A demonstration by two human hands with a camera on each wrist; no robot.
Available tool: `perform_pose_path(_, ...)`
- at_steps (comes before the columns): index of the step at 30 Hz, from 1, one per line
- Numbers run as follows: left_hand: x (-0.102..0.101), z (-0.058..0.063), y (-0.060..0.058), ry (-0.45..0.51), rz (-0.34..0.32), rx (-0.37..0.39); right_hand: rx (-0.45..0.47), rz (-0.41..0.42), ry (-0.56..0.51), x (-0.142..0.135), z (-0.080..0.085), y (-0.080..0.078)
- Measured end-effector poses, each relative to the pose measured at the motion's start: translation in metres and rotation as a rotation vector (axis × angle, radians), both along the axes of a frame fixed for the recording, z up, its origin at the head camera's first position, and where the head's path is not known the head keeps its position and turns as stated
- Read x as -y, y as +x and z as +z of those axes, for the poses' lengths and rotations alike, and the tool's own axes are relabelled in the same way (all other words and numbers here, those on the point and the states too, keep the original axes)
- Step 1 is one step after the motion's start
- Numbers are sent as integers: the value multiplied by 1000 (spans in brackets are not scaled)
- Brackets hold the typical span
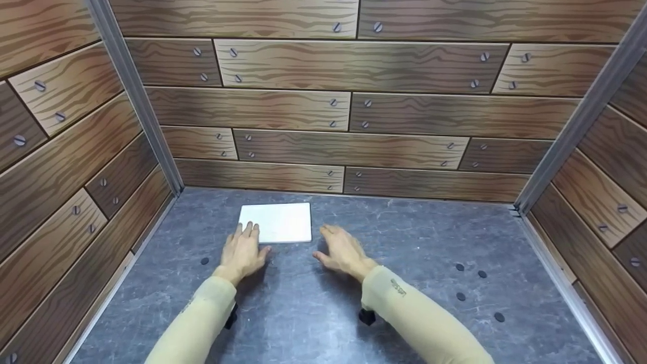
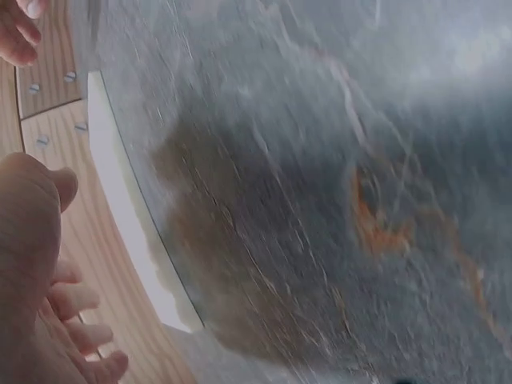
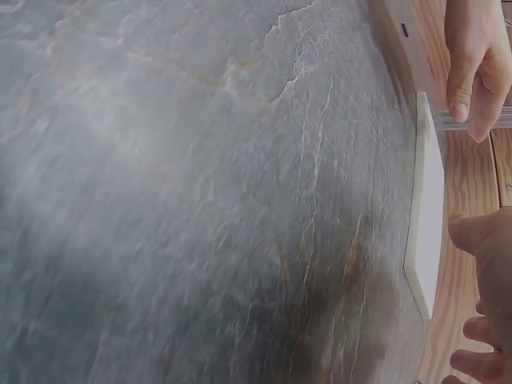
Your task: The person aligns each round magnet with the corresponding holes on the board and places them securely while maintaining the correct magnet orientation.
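A flat white rectangular panel (image 1: 285, 222) lies on the grey marbled surface, left of centre near the back wall. My left hand (image 1: 241, 255) reaches over its near left corner with fingers extended; whether they touch it is unclear. Just off the panel's right edge is my right hand (image 1: 343, 250), fingers loosely extended and thumb apart, holding nothing. In the left wrist view, the panel (image 2: 132, 216) shows its thin side beside the left hand (image 2: 36, 264). From the right wrist, the panel (image 3: 428, 208) appears between the left hand (image 3: 478, 60) and the right hand (image 3: 492, 280).
Wood-patterned walls (image 1: 349, 111) enclose the surface at the back and both sides, with metal corner posts (image 1: 139, 96). Several small black discs dot the surface, including one disc (image 1: 499, 317) at the right and another disc (image 1: 204, 261) at the left.
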State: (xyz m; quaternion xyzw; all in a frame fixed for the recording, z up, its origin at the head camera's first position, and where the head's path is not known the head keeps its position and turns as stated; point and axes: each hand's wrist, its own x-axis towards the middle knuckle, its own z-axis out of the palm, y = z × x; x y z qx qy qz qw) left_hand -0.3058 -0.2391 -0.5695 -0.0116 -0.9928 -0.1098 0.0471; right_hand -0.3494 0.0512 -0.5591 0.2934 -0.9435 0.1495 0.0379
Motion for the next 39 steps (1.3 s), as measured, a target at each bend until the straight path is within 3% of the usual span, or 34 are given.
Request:
perform_pose_path(10, 32, -1, -14, 7, -9, -11, -16, 11, -11, 19, -4, -15)
perform_pose_path(19, 49, -5, -21, -1, -12, 67, 31, 0, 12, 24, -11, -25)
perform_pose_path(24, 57, -7, -25, -22, -27, 116, 16, 46, 46, 35, -14, -28)
perform_pose_path(33, 60, -14, -34, -26, -74, 140, 11, 84, 19, 45, -22, -40)
perform_pose_path(35, 58, -15, -37, -20, -69, 154, -33, 106, 19, 42, -46, -59)
perform_pose_path(39, 56, -18, -41, -22, -60, 156, -45, 135, 35, 46, -45, -65)
